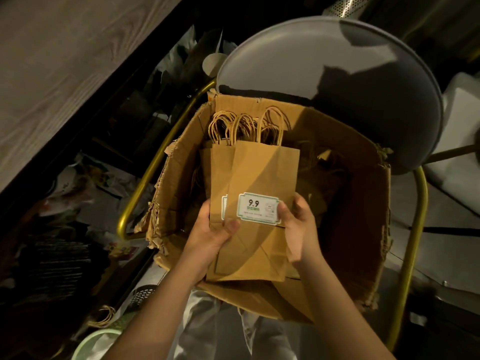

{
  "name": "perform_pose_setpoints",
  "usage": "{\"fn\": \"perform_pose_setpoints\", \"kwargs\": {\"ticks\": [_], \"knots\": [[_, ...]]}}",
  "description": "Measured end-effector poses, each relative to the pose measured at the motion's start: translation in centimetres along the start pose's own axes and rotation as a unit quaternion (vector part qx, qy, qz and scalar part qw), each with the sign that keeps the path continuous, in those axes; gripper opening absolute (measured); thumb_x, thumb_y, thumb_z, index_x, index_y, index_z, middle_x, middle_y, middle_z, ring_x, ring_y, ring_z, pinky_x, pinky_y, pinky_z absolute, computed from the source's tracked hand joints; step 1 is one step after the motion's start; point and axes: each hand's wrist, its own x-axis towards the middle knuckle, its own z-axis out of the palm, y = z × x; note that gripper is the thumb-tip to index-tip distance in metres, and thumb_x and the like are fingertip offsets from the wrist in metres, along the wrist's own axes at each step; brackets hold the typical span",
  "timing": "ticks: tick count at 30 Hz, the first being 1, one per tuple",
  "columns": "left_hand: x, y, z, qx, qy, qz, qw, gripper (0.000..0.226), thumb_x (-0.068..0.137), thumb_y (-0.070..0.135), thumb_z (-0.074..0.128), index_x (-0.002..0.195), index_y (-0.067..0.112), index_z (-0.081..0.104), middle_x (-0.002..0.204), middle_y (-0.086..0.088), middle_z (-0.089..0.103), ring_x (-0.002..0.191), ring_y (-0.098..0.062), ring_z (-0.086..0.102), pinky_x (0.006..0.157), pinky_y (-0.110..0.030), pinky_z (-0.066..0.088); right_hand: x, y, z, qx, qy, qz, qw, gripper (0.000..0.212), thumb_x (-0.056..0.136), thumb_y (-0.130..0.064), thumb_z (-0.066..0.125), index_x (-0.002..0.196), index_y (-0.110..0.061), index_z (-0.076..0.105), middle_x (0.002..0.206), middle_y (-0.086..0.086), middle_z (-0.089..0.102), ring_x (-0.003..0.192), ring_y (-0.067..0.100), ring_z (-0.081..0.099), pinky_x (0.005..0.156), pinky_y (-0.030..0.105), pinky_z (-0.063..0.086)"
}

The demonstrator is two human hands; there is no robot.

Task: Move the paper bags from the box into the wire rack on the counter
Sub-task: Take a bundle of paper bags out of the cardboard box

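A stack of flat brown paper bags with twisted paper handles lies over the open cardboard box. The top bag carries a white label reading 9.9. My left hand grips the stack's lower left edge, thumb on top. My right hand holds the lower right edge, thumb pressed on the label. More bag handles show deeper in the box, in shadow. The wire rack is not in view.
The torn box rests on a chair with a round grey back and a yellow metal frame. A wood-grain counter runs along the upper left. Dark clutter and papers fill the floor at left; a pale green bowl sits bottom left.
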Motion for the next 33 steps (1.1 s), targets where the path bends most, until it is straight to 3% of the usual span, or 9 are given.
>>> {"fn": "perform_pose_setpoints", "kwargs": {"ticks": [3,7,9,14,16,20,25,30,33], "knots": [[0.1,-0.3,0.4,0.014,0.011,-0.014,1.000,0.072,0.069,0.023,0.079,0.127,0.041,0.039,0.111,0.015,0.059,0.104,-0.006,0.056,0.076,-0.023,0.050,-0.4,0.1,0.5,0.030,-0.051,0.022,0.998,0.076,0.083,-0.046,0.070,0.147,-0.023,0.037,0.142,0.004,0.050,0.127,0.024,0.052,0.103,0.049,0.046],[0.3,-1.1,0.3,0.040,0.035,-0.027,0.998,0.076,0.077,0.014,0.077,0.137,0.037,0.036,0.115,0.012,0.059,0.110,-0.013,0.054,0.092,-0.041,0.049,-0.4,0.2,0.0,0.035,-0.113,0.043,0.992,0.051,0.093,-0.023,0.061,0.138,-0.032,0.039,0.125,-0.002,0.059,0.109,0.016,0.062,0.078,0.026,0.057],[0.2,-1.3,0.2,0.040,0.040,-0.029,0.998,0.075,0.078,0.013,0.076,0.138,0.035,0.037,0.119,0.009,0.060,0.113,-0.016,0.055,0.097,-0.046,0.047,0.0,0.7,-0.2,0.022,-0.089,0.077,0.993,0.054,0.093,-0.028,0.061,0.142,-0.030,0.039,0.127,0.001,0.058,0.108,0.020,0.062,0.082,0.032,0.056],[0.1,-1.4,0.1,0.033,0.041,-0.024,0.998,0.072,0.080,0.009,0.073,0.138,0.036,0.038,0.118,0.011,0.060,0.111,-0.013,0.055,0.094,-0.040,0.047,1.8,2.7,-2.1,0.054,0.087,0.184,0.977,0.042,0.098,-0.029,0.054,0.136,-0.018,0.044,0.127,0.011,0.059,0.113,0.026,0.059,0.098,0.041,0.049],[0.2,-1.5,0.1,0.027,0.041,-0.025,0.998,0.069,0.081,0.008,0.072,0.133,0.039,0.039,0.115,0.013,0.060,0.108,-0.009,0.055,0.085,-0.032,0.048,2.5,3.5,-3.2,0.085,0.104,0.218,0.967,0.045,0.098,-0.021,0.053,0.141,-0.014,0.040,0.126,0.013,0.059,0.113,0.027,0.059,0.090,0.037,0.050],[0.3,-1.7,0.0,0.019,0.039,-0.023,0.999,0.067,0.081,0.007,0.071,0.127,0.044,0.039,0.114,0.015,0.060,0.104,-0.005,0.055,0.078,-0.025,0.046,3.3,4.5,-4.1,0.100,0.098,0.235,0.962,0.040,0.097,-0.014,0.054,0.136,-0.010,0.048,0.114,0.009,0.064,0.088,0.017,0.063,0.065,0.027,0.050],[0.3,-1.8,-0.2,0.020,0.044,-0.029,0.998,0.066,0.081,0.008,0.072,0.124,0.047,0.039,0.116,0.013,0.061,0.108,-0.010,0.055,0.091,-0.037,0.047,3.8,4.6,-3.7,0.130,0.092,0.240,0.958,0.035,0.095,-0.007,0.054,0.130,-0.005,0.053,0.110,0.013,0.068,0.092,0.021,0.068,0.069,0.028,0.054],[0.1,-1.9,-0.2,0.008,0.045,-0.025,0.999,0.065,0.081,0.006,0.071,0.125,0.043,0.040,0.110,0.014,0.062,0.101,-0.005,0.057,0.073,-0.024,0.047,3.9,4.0,-2.5,0.159,0.114,0.247,0.949,0.028,0.091,-0.012,0.062,0.119,-0.007,0.060,0.107,0.012,0.070,0.082,0.018,0.068,0.061,0.025,0.053],[0.1,-1.8,-0.2,0.004,0.047,-0.026,0.999,0.066,0.080,0.006,0.072,0.125,0.043,0.039,0.110,0.014,0.061,0.100,-0.005,0.057,0.072,-0.024,0.046,4.2,3.3,-2.1,0.166,0.141,0.230,0.949,0.033,0.090,-0.016,0.065,0.121,-0.015,0.053,0.106,0.010,0.069,0.076,0.017,0.067,0.055,0.027,0.053]]}}
